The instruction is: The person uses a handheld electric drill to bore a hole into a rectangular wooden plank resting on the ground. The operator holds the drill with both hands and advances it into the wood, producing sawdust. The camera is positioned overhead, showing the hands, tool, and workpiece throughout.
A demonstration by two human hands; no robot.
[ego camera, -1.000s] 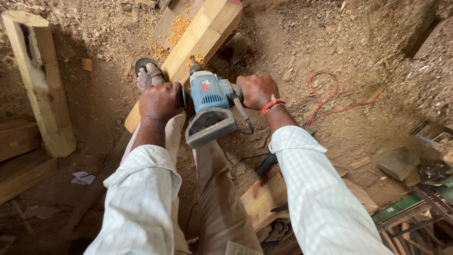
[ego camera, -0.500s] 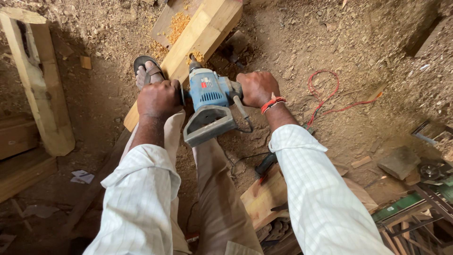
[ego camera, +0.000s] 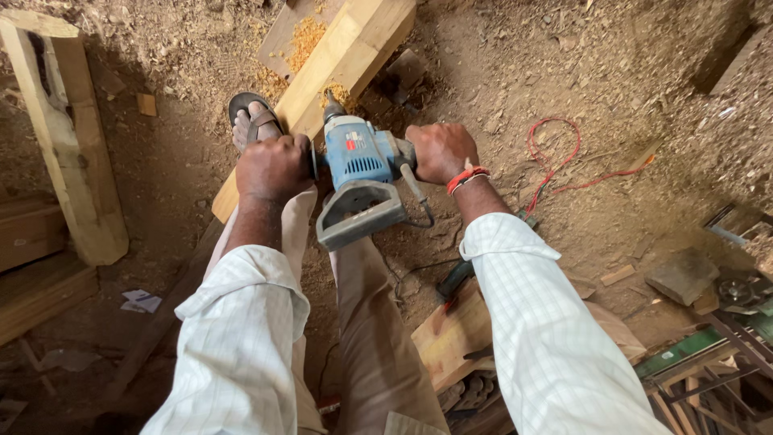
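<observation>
Gripping the blue drill [ego camera: 361, 173] by both side handles, left hand [ego camera: 272, 167] and right hand [ego camera: 440, 151] are clenched tight, its bit sunk into the pale squared timber beam [ego camera: 346, 60] amid orange shavings. A sandalled foot [ego camera: 251, 121] pins the beam's near edge. Loose sawdust-strewn earth spreads all round; a red cord [ego camera: 555, 153] loops to the right, a rough wooden frame [ego camera: 68, 137] stands well apart on the left.

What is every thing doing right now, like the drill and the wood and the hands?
Blue drill: gripped by both side handles, bit down in beam.
Wooden beam: lying flat, sawdust on top, sandalled foot against it.
Left hand: closed on handle.
Right hand: closed on handle.
Red cord: loose on ground.
</observation>
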